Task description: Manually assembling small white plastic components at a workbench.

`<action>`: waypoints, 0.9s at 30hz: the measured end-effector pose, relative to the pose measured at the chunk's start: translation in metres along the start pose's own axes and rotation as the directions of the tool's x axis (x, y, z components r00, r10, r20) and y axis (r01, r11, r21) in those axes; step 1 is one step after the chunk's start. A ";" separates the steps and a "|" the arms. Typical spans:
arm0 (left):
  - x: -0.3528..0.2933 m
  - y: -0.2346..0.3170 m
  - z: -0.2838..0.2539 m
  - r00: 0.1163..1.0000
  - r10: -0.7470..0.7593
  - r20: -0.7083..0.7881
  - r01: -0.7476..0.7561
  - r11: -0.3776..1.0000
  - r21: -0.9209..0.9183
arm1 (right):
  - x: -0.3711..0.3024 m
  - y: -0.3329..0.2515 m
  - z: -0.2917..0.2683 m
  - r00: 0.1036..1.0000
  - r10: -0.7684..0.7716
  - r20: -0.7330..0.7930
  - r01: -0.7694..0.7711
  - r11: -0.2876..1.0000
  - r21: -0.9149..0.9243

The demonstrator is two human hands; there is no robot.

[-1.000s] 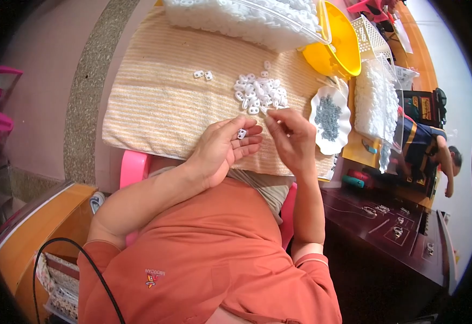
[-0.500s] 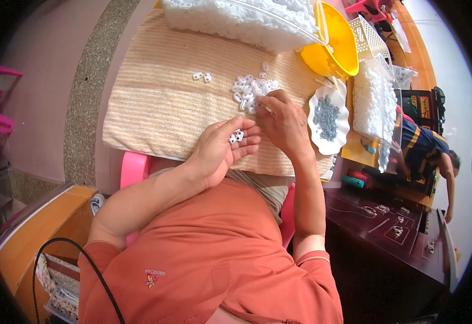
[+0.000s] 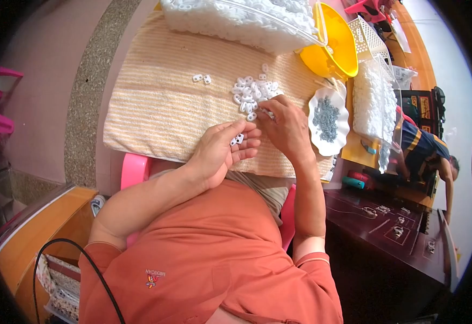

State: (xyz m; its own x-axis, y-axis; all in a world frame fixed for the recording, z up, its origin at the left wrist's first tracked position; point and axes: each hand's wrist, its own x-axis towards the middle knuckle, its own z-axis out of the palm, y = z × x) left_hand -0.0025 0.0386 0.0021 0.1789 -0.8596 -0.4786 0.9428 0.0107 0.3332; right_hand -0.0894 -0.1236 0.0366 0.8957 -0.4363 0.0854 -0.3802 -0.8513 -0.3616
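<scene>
Palm up, my left hand (image 3: 218, 151) is cupped around a few small white plastic pieces with dark holes (image 3: 237, 140), its fingers curled loosely. Just to the right, my right hand (image 3: 285, 128) is over the near right side of a loose pile of white oval plastic rings (image 3: 248, 90). Its thumb and fingers are pinched together; whatever is between them is hidden. One white ring (image 3: 251, 116) lies at the pile's near edge, between the two hands. Two white two-holed pieces (image 3: 202, 79) sit apart on the striped towel (image 3: 155, 97), left of the pile.
A scalloped white dish (image 3: 338, 143) of small grey pieces stands right of my right hand. Clear boxes of white parts stand at the far edge (image 3: 236, 27) and right (image 3: 373, 102). A yellow bowl (image 3: 330, 59) is between them. Another person (image 3: 422, 146) bends at the far right.
A white ring now shows at the pile's near edge, closer to my hands. My right hand has shifted slightly, while my left hand still cups the white pieces.
</scene>
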 end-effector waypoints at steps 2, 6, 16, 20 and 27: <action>0.000 0.000 0.000 1.000 0.000 0.001 0.000 1.000 0.008 | -0.001 0.002 0.002 1.000 -0.006 -0.019 0.006 1.000 -0.001; -0.001 0.001 0.001 1.000 -0.001 -0.003 0.001 1.000 0.018 | -0.002 0.001 0.005 0.998 0.033 -0.057 -0.033 0.999 -0.004; -0.001 0.001 0.001 1.000 0.002 0.005 -0.002 0.999 0.033 | -0.004 0.004 0.004 1.000 0.000 0.005 0.000 1.000 0.006; 0.000 0.001 0.001 1.000 0.000 0.007 0.000 0.999 0.033 | -0.008 0.004 -0.001 1.000 -0.001 -0.002 0.001 0.999 0.048; -0.001 0.000 0.001 1.000 -0.005 -0.001 0.005 0.999 0.041 | -0.012 0.008 -0.011 0.987 0.126 0.101 -0.134 0.988 0.071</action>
State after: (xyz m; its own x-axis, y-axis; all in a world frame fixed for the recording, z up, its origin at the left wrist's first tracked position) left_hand -0.0026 0.0390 0.0036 0.1741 -0.8594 -0.4807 0.9313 -0.0150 0.3641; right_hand -0.1060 -0.1280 0.0432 0.8593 -0.5084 -0.0554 -0.4791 -0.7624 -0.4350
